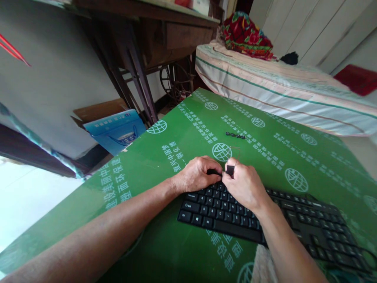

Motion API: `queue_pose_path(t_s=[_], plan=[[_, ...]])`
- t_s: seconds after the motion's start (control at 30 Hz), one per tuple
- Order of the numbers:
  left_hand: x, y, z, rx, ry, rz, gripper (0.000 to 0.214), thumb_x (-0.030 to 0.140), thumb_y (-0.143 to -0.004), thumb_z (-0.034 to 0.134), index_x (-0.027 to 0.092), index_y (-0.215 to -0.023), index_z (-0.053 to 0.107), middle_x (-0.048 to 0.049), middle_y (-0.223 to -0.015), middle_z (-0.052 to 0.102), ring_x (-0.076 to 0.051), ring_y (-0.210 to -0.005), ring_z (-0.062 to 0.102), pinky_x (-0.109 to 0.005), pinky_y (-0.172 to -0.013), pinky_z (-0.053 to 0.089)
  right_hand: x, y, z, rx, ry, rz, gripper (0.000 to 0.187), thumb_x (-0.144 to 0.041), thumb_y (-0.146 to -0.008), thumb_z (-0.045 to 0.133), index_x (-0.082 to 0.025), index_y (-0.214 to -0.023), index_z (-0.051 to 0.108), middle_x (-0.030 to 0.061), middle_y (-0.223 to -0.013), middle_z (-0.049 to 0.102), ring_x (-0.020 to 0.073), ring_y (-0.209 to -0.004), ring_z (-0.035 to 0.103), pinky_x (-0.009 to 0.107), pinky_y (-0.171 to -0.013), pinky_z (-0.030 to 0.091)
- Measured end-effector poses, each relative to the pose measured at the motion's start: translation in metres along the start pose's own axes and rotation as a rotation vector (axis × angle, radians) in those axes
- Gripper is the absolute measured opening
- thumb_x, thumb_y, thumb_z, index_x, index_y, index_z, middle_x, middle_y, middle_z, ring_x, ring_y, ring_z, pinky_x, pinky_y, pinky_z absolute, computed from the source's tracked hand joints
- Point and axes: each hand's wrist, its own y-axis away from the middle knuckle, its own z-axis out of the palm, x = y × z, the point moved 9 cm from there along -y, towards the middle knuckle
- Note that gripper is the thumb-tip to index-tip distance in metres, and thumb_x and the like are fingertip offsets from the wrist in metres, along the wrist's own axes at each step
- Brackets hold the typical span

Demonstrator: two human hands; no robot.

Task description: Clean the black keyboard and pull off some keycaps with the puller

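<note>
A black keyboard [216,214] lies on the green tabletop, partly hidden by my hands and right forearm. My left hand [200,173] is at its upper left, fingers curled and thumb pressed in on something dark that I cannot make out. My right hand [244,182] is closed right beside it, over the upper keys. From its fist show a black handle piece [230,170] and a thin wire loop [235,148] pointing away, like a wire keycap puller. Several small black keycaps [235,135] lie in a row beyond the hands.
The green table [165,157] carries white printed lettering. A greyish cloth [263,267] lies by my right forearm. Behind stand a bed [282,90] and a wooden sewing-machine table [188,37]. A blue box [114,129] is at the left past the table edge.
</note>
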Motion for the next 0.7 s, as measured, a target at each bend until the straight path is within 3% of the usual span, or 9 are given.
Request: queue_pose_path(t_s=[0.1, 0.3, 0.53, 0.7], plan=[[0.000, 0.000, 0.000, 0.001, -0.028, -0.001, 0.014, 0.014, -0.077, 0.059, 0.016, -0.085, 0.070, -0.0051, -0.086, 0.069, -0.017, -0.087, 0.061, -0.032, -0.082, 0.049, -0.001, -0.003, 0.001, -0.003, 0.010, -0.015, 0.010, -0.018, -0.072, 0.048, -0.023, -0.066, 0.040, -0.0045, -0.052, 0.042, 0.0124, -0.049, 0.038, 0.026, -0.051, 0.026], [-0.002, 0.001, 0.002, -0.013, -0.087, -0.004, 0.013, 0.017, -0.076, 0.061, 0.016, -0.086, 0.069, -0.0052, -0.088, 0.069, -0.018, -0.089, 0.061, -0.033, -0.083, 0.049, 0.019, -0.003, 0.001, 0.028, -0.266, 0.082, 0.012, -0.022, -0.069, 0.052, -0.023, -0.062, 0.042, -0.0068, -0.050, 0.042, 0.0103, -0.048, 0.039, 0.021, -0.047, 0.029], [0.005, 0.000, 0.007, -0.091, -0.212, -0.013, 0.014, 0.020, -0.077, 0.060, 0.017, -0.088, 0.069, -0.0058, -0.090, 0.068, -0.019, -0.092, 0.060, -0.033, -0.082, 0.049, 0.022, -0.001, 0.002, 0.051, -0.328, 0.087, 0.011, -0.023, -0.068, 0.052, -0.023, -0.062, 0.043, -0.0076, -0.049, 0.041, 0.0099, -0.045, 0.036, 0.022, -0.045, 0.028], [0.015, -0.007, 0.016, -0.094, -0.352, -0.109, 0.009, 0.021, -0.075, 0.061, 0.016, -0.070, 0.066, -0.0052, -0.076, 0.067, -0.021, -0.082, 0.061, -0.033, -0.076, 0.049, 0.019, -0.001, -0.003, 0.070, -0.293, 0.052, 0.010, -0.021, -0.066, 0.051, -0.023, -0.061, 0.043, -0.0065, -0.050, 0.042, 0.0112, -0.047, 0.039, 0.022, -0.047, 0.029]])
